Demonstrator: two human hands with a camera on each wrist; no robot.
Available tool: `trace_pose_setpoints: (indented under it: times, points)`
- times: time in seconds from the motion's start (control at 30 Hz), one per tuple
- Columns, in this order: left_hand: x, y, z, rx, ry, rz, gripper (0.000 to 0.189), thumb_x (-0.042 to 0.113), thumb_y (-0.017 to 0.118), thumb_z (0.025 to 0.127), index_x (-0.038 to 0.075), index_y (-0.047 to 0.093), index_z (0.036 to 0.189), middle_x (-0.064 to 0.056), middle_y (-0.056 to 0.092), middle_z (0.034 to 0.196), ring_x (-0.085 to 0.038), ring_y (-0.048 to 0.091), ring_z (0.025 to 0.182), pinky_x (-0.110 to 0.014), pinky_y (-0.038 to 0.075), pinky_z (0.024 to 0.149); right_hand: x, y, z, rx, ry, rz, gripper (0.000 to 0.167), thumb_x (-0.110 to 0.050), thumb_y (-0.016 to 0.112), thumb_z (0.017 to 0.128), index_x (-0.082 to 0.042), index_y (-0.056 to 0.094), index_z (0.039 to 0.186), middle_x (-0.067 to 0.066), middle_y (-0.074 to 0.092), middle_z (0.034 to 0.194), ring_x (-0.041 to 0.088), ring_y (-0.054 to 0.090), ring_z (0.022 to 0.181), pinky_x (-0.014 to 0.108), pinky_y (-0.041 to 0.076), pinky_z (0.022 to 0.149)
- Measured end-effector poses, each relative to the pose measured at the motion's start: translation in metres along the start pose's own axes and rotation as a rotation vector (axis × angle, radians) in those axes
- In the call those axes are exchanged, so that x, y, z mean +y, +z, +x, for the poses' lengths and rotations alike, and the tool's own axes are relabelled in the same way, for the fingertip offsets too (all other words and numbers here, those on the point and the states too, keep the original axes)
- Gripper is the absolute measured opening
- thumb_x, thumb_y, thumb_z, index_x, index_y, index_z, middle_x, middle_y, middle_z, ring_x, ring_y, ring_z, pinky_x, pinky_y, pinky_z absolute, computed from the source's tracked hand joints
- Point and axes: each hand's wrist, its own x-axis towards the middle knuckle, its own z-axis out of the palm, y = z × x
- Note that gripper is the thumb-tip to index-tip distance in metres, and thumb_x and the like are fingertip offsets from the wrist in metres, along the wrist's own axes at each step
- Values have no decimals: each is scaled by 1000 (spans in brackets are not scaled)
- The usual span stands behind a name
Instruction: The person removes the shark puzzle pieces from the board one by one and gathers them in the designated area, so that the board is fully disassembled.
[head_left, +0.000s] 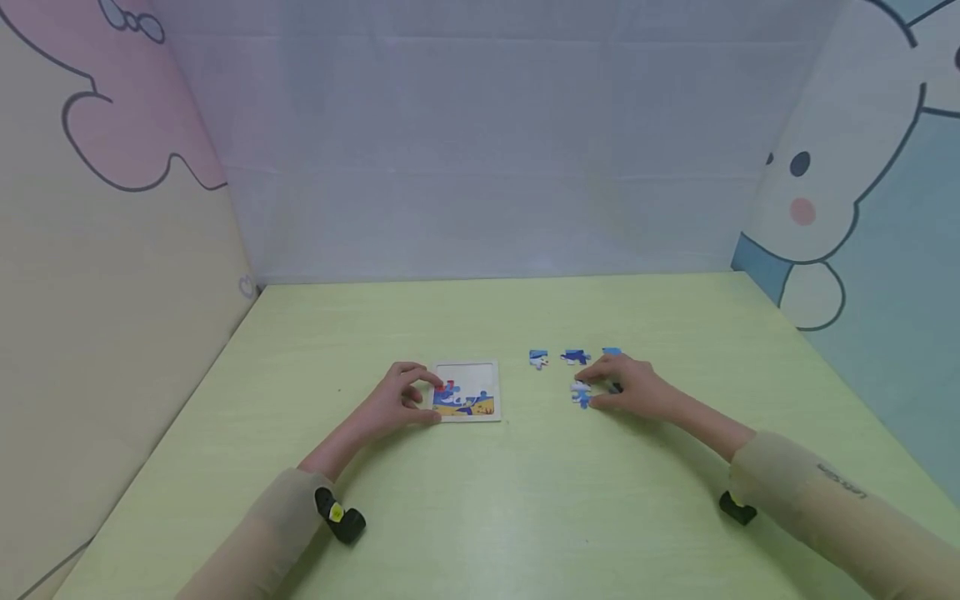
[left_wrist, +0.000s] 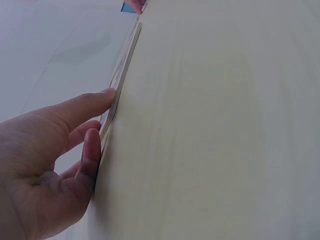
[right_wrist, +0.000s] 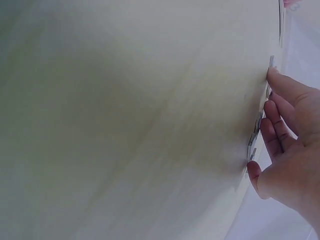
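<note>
We find the square puzzle tray (head_left: pixel 474 375) lying flat on the pale green table (head_left: pixel 480 500), its lower part covered by fitted pieces (head_left: pixel 465 407) and much of its upper bed bare. The left hand (head_left: pixel 393 396) is clamped on the tray's left edge, thumb by the near corner, index finger higher up. The right hand (head_left: pixel 628 388) is closed in a pinch, thumb and index finger about a white-and-blue piece (head_left: pixel 581 393) to the right of the tray; whether that piece is clear of the table we cannot tell. Beyond it stand a small pale piece (head_left: pixel 538 359), a dark-blue piece (head_left: pixel 575 357) and a light-blue piece (head_left: pixel 611 351), the last partly covered by the fingers. A further dark piece (head_left: pixel 617 387) shows beneath the right hand. In our judgement the chief risk is there: low, trailing fingers could sweep that piece along or nudge its neighbours. A pinch on so thin an edge might also slip, dropping or turning the white-and-blue piece. At the tray, we note that sideways pressure on one edge alone could slide or tip it, and a misaligned tab pushed down could dislodge the fitted pieces.
</note>
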Motion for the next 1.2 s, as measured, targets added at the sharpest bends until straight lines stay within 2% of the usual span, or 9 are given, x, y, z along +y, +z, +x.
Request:
trace_pose_setpoints:
  times: [0.37, 0.6, 0.87, 1.2]
  points:
    - [1, -1, 1, -2, -1, 4, 43, 22, 82, 81, 19, 65, 121, -16, 31, 151, -21, 55, 98, -30, 50, 85, 2, -4, 0, -39, 32, 36, 40, -24, 76, 86, -14, 69, 125, 5, 68, 122, 28, 60, 115, 50, 46, 95]
    - [-1, -1, 2, -1, -2, 7, 43, 22, 82, 81, 20, 66, 120, -16, 31, 151, -20, 55, 97, -29, 50, 84, 0, -4, 0, -49, 28, 35, 40, -25, 76, 87, -15, 69, 125, 5, 68, 122, 30, 60, 117, 54, 45, 96]
    - [-2, 0, 2, 1, 0, 14, 43, 22, 83, 81, 20, 66, 120, -16, 32, 151, -20, 55, 96, -29, 50, 84, 0, -4, 0, -38, 23, 39, 40, -25, 77, 86, -15, 70, 124, 6, 68, 121, 29, 60, 115, 49, 47, 94]
    - [-4, 0, 3, 0, -2, 21, 44, 24, 83, 80, 20, 65, 121, -16, 33, 150, -20, 56, 96, -29, 50, 84, 1, -2, 1, -36, 32, 48, 41, -23, 77, 85, -14, 70, 124, 6, 68, 122, 29, 60, 116, 49, 47, 95]
